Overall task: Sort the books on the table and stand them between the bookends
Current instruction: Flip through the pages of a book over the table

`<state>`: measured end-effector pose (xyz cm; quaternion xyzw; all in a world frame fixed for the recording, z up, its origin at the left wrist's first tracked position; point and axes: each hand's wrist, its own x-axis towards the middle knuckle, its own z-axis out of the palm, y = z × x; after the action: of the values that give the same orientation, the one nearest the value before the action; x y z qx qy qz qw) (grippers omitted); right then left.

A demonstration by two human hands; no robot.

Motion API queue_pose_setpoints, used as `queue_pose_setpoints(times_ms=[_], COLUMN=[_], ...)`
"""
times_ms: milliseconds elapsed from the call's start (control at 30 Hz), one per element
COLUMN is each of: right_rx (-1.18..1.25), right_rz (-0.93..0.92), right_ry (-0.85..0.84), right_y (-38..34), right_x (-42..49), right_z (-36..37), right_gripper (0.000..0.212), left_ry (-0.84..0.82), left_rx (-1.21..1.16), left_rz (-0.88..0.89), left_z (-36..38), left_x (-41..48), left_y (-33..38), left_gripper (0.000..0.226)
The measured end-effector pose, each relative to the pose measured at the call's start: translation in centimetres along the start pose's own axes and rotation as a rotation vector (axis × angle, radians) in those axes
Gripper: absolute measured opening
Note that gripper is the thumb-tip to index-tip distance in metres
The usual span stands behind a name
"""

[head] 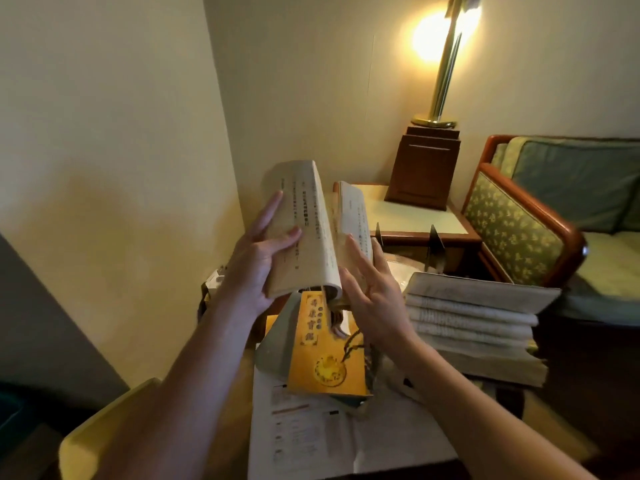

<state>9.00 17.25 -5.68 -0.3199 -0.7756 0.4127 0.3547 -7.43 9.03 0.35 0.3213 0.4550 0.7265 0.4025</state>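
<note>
Cream walls and a lit brass lamp (pixel 446 60) back the cluttered table (pixel 104 424). At frame centre, the left hand (pixel 258 265) grips an open book (pixel 304 230) from below, thumb on the page. The right hand (pixel 374 296) is spread flat against its other half. Below lies a yellow book (pixel 325 348); right of centre, a stack of books (pixel 474 323); behind it, black bookends (pixel 434 245).

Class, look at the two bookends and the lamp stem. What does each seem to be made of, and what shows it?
Bookends: probably thin sheet metal with a dark matt finish, judging by the flat, upright, sharp-edged plates. Lamp stem: likely polished brass or brass-plated metal, since it looks golden with bright streak reflections.
</note>
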Motion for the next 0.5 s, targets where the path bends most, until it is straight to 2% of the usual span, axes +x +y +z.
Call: queue_pose_setpoints(times_ms=[100, 233, 500], right_rx=[-0.119, -0.313, -0.500], right_rz=[-0.052, -0.096, 0.008], right_ry=[0.038, 0.090, -0.203], right_y=[-0.1, 0.6, 4.7], right_x=[0.7, 0.8, -1.4], right_z=[-2.1, -3.3, -0.2], right_gripper=[0.061, 0.073, 0.070], left_ry=[-0.039, 0.010, 0.110], left_rx=[-0.142, -0.342, -0.420], left_rz=[0.001, -0.110, -0.286], left_z=[0.7, -0.1, -5.4], left_x=[0.5, 0.2, -1.7], left_y=[-0.9, -4.1, -12.1], left_gripper=[0.063, 0.057, 0.057])
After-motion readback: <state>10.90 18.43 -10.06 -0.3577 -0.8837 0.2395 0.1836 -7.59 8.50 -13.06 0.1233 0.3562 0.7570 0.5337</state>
